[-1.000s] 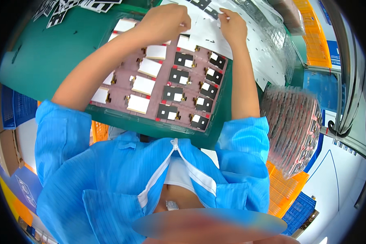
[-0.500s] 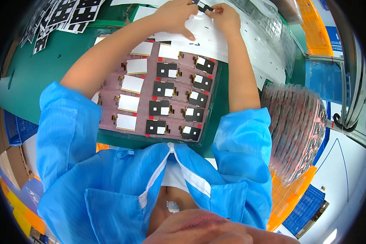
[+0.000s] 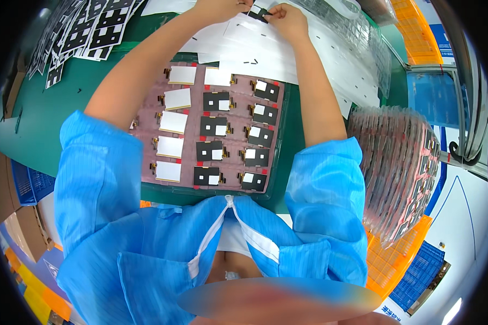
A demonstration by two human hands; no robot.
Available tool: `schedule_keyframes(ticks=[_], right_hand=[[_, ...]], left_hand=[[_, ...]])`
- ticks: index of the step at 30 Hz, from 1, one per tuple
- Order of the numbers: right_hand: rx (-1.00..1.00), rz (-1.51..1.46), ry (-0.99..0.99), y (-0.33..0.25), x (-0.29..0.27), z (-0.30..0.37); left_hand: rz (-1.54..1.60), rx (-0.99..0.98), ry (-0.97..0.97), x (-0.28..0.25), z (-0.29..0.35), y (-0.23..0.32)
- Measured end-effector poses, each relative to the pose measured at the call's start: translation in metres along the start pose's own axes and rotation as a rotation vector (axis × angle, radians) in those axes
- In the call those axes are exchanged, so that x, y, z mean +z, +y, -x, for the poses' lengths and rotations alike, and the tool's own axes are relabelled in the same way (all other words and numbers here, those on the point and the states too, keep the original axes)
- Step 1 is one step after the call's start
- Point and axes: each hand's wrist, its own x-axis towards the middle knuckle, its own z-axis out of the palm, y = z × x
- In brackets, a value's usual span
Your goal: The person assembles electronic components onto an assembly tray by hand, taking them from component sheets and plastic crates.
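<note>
At the far edge of the view, my right hand (image 3: 288, 23) pinches a small black sticker with white cutouts (image 3: 258, 14) by its right side. My left hand (image 3: 221, 9), partly cut off by the top edge, has its fingertips closed at the sticker's upper left corner. Below both hands lies a white sheet (image 3: 265, 57) dotted with small black scraps. Nearer me, a pinkish tray (image 3: 192, 146) carries rows of flat panels with short connector tails. Some, like the white panel (image 3: 168, 171), are plain; others, like the black-faced panel (image 3: 206, 175), bear similar black pieces with white squares.
Sheets of black-and-white stickers (image 3: 109, 28) pile up at the far left of the green table (image 3: 43, 116). Clear plastic trays (image 3: 358, 40) lie at the far right. A tall stack of filled trays (image 3: 398, 168) stands by my right arm, above an orange crate (image 3: 401, 257).
My left hand has drawn its spread thumb off the white sheet, and its fingertips are now closed by the sticker. The right hand keeps its pinch. The view has shifted slightly.
</note>
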Motion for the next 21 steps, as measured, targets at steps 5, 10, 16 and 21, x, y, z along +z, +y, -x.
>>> schedule_keyframes(ticks=[5,10,16,21], right_hand=[[0.058,0.019,-0.013,-0.035,0.005,0.010],[0.168,0.032,-0.072,-0.052,-0.005,0.010],[0.111,0.084,-0.146,-0.054,-0.008,-0.001],[0.054,0.175,-0.177,-0.030,-0.006,-0.019]], left_hand=[[-0.087,0.210,0.227,0.038,-0.027,-0.027],[-0.140,0.039,0.080,0.042,-0.060,-0.030],[-0.083,0.000,-0.195,0.029,-0.077,-0.037],[-0.009,0.114,-0.240,0.029,-0.084,-0.034]])
